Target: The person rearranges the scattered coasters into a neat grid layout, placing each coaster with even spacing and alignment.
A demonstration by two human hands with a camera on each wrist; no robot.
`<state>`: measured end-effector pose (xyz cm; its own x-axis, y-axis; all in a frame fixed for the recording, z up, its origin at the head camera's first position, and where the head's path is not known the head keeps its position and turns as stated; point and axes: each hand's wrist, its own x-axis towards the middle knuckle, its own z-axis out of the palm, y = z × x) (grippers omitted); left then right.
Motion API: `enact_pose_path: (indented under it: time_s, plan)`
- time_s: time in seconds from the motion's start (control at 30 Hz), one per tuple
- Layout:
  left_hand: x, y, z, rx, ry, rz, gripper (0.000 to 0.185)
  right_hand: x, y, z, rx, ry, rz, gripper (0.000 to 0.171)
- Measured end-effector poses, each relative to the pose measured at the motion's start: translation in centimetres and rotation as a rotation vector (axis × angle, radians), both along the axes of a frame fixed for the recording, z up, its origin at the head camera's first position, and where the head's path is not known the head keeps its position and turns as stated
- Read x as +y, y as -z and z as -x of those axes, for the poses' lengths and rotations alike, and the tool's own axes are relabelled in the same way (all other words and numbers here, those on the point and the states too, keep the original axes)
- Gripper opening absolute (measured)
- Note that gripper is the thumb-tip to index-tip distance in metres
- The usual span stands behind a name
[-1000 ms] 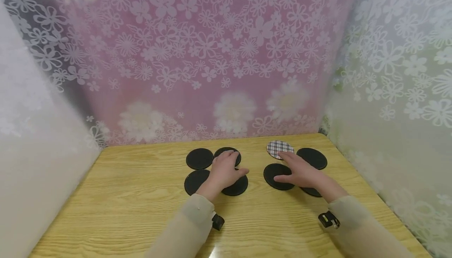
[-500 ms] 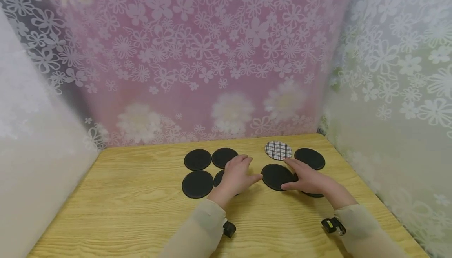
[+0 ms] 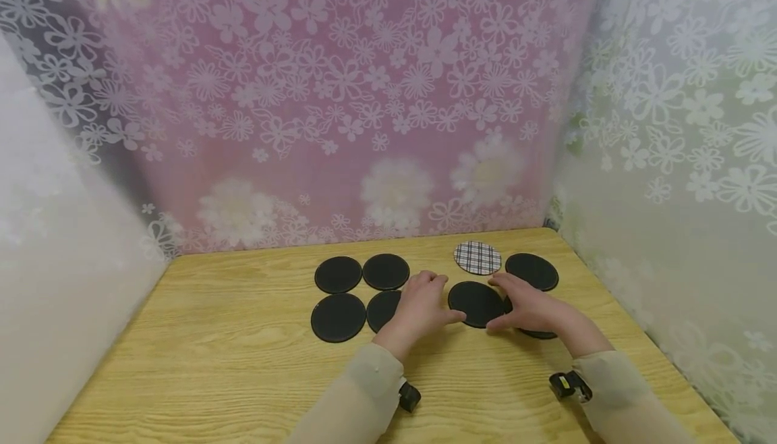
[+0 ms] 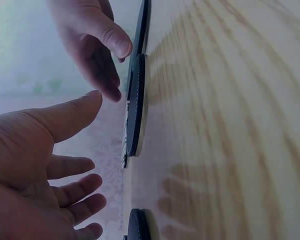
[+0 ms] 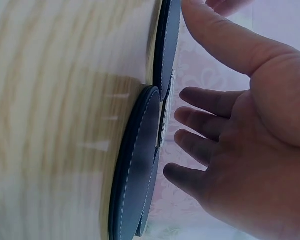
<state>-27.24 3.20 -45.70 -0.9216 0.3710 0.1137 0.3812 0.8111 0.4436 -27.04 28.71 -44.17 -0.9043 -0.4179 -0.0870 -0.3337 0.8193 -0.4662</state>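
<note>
Between my hands a black round coaster (image 3: 475, 303) with pale edge stitching lies flat on the table. My left hand (image 3: 420, 308) hovers at its left edge, thumb stretched toward it and fingers spread. From the other side my right hand (image 3: 527, 306) reaches over its right edge, with thumb and fingers apart and relaxed. Neither palm holds anything, as both wrist views show. Partly hidden below the right hand is another black coaster (image 3: 539, 334). Behind them lie a plaid coaster (image 3: 477, 258) and a black coaster (image 3: 532, 271).
Left of my hands, several black coasters (image 3: 338, 318) form a square of two rows; the left hand partly covers one. They lie on a wood-grain table (image 3: 231, 363). A pink flowered curtain (image 3: 291, 127) stands behind, with pale flowered sheets on both sides.
My left hand has moved right, from over the left group of coasters to the edge of the middle black coaster. The right hand has shifted slightly right, uncovering more of that coaster.
</note>
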Motion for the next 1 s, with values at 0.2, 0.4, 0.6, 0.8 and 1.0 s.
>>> enact_pose_path:
  time_s: [0.2, 0.4, 0.6, 0.8, 1.0]
  plan:
    - [0.9, 0.5, 0.2, 0.007, -0.006, 0.039, 0.081, 0.0, 0.0, 0.1, 0.005, -0.019, -0.015, 0.098]
    - [1.6, 1.1, 0.3, -0.002, -0.010, 0.066, 0.082, 0.4, 0.0, 0.2, 0.009, -0.014, -0.053, 0.087]
    - [1.8, 1.2, 0.3, -0.016, -0.028, 0.081, 0.082, 0.4, 0.1, 0.4, 0.014, -0.007, -0.057, 0.084]
    - [2.0, 1.4, 0.5, -0.025, -0.033, 0.111, 0.080, 0.4, 0.2, 0.4, 0.007, 0.009, -0.047, 0.082]
    - [2.1, 1.4, 0.7, -0.042, -0.040, 0.119, 0.077, 0.4, 0.5, 0.6, 0.024, 0.027, -0.068, 0.081]
